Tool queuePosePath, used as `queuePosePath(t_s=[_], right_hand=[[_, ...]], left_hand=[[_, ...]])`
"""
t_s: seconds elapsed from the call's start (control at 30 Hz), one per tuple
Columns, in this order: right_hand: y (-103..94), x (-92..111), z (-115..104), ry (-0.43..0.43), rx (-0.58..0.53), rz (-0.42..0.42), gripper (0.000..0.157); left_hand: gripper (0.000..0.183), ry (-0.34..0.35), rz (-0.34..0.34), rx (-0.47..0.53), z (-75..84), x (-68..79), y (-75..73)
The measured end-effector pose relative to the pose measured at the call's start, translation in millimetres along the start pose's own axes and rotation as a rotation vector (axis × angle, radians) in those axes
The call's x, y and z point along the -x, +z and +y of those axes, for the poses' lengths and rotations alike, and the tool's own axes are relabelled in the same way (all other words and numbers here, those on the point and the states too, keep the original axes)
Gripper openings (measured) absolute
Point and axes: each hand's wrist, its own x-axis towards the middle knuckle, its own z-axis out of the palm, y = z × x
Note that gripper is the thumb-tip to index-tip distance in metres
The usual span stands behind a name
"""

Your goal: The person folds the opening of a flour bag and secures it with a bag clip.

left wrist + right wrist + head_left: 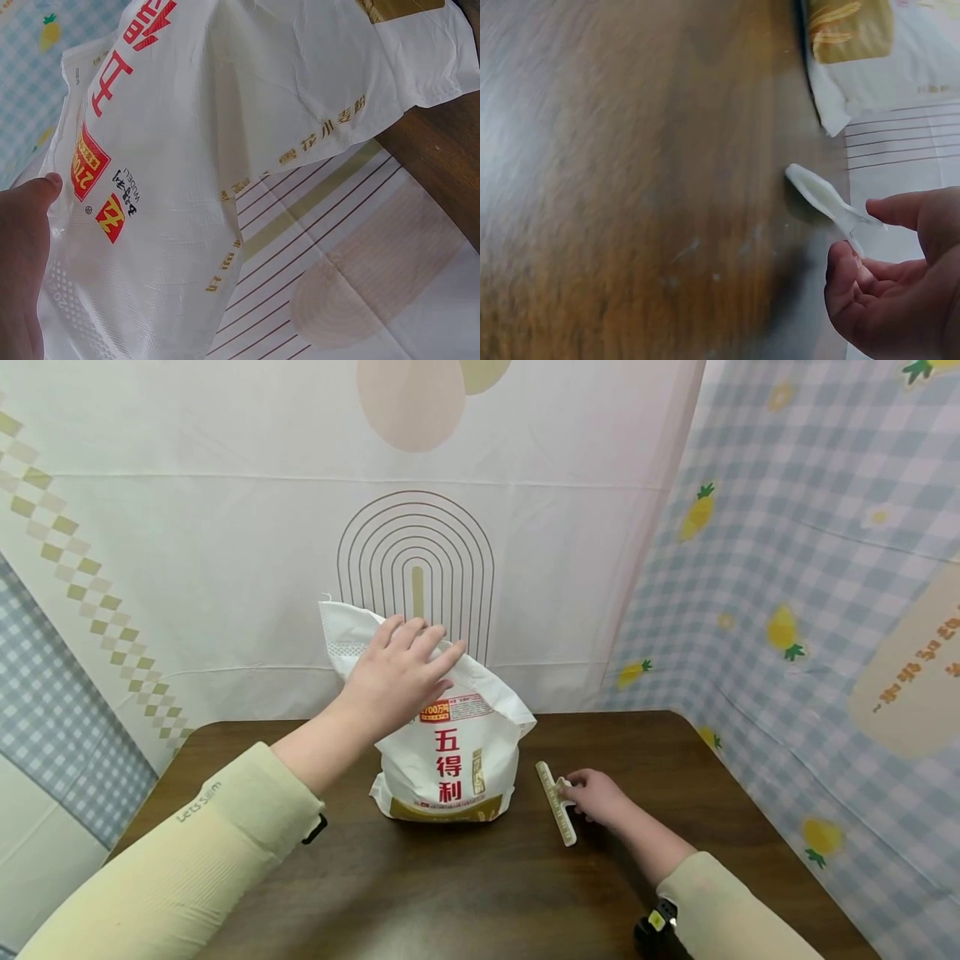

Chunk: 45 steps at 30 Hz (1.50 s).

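Observation:
A white flour bag [457, 752] with red and gold printing stands on the table, its top slack and leaning over to the right. My left hand [397, 672] lies across the upper part of the bag, fingers over the top edge. In the left wrist view the thumb [46, 191] presses against the bag [157, 247]. To the right of the bag, my right hand [596, 797] pinches the handle of a long white bag clip [557, 802]. The right wrist view shows the clip [817, 191] between thumb and fingers, close over the wood.
The brown wooden table [450, 893] has its back edge at a white printed curtain [225, 568]. A blue checked curtain with pineapples [757, 610] borders the right side. Bands with small devices [660, 920] sit on the wrists.

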Motion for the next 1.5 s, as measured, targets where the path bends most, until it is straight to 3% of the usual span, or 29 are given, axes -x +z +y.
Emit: queuePosePath(t_s=[0.1, 0.27, 0.53, 0.77, 1.07, 1.33, 1.5], right_hand=[[-1.2, 1.5, -1.6, 0.059, -0.077, -0.029, 0.04], [-3.7, 3.4, -2.7, 0.084, -0.116, -0.047, 0.034], [-11.4, 5.3, -13.4, 0.069, -0.149, 0.065, 0.033], [-30.6, 7.4, -30.9, -0.004, -0.205, 0.139, 0.037], [-64.0, 13.0, -70.6, -0.117, -0.301, 0.243, 0.043], [-66.6, 15.1, -89.1, -0.16, -0.365, 0.254, 0.043], [-66.1, 15.3, -103.4, -0.226, -0.46, 0.284, 0.042]], left_hand=[[0.051, 0.0, 0.0, 0.002, -0.1, 0.2, 0.2], [0.05, -0.002, -0.003, 0.003, -0.2, 0.2, 0.4], [0.05, -0.005, -0.001, 0.008, 0.0, -0.2, 0.2], [0.05, -0.007, 0.002, 0.009, 0.7, -0.7, 0.1], [0.05, -0.011, 0.0, 0.013, 0.3, -0.2, 1.0], [0.05, -0.014, 0.003, 0.013, -0.1, -0.1, 1.9], [0.05, -0.011, 0.011, 0.011, 0.1, -0.1, 2.5]])
